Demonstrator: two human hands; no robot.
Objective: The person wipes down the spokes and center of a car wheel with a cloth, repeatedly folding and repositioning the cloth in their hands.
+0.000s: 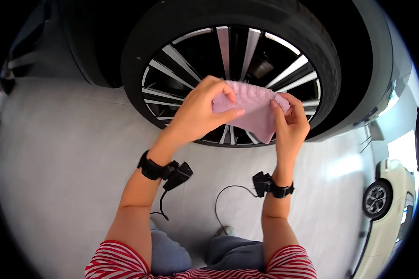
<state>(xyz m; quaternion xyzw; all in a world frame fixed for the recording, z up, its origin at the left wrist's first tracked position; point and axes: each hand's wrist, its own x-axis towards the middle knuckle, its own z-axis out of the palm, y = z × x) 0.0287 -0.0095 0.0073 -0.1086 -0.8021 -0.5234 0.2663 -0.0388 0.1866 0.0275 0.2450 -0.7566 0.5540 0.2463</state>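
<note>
A pink cloth (252, 108) is stretched between my two hands, in front of a car wheel. My left hand (202, 108) grips its left side, with the thumb on the near face and the fingers curled over the top. At the upper right corner my right hand (291, 122) pinches a bunched bit of the cloth. One lower corner hangs down between the hands. Behind it are the silver and black spoked rim (174, 65) and the black tyre (134, 60); the cloth and hands hide part of the rim's lower middle.
The dark car body (391, 69) curves round the wheel. Grey floor (70, 162) spreads below. A pale car (388, 223) stands at the right. Black wrist straps with box-shaped devices (178, 176) and thin cables (219, 195) hang near my forearms and knees.
</note>
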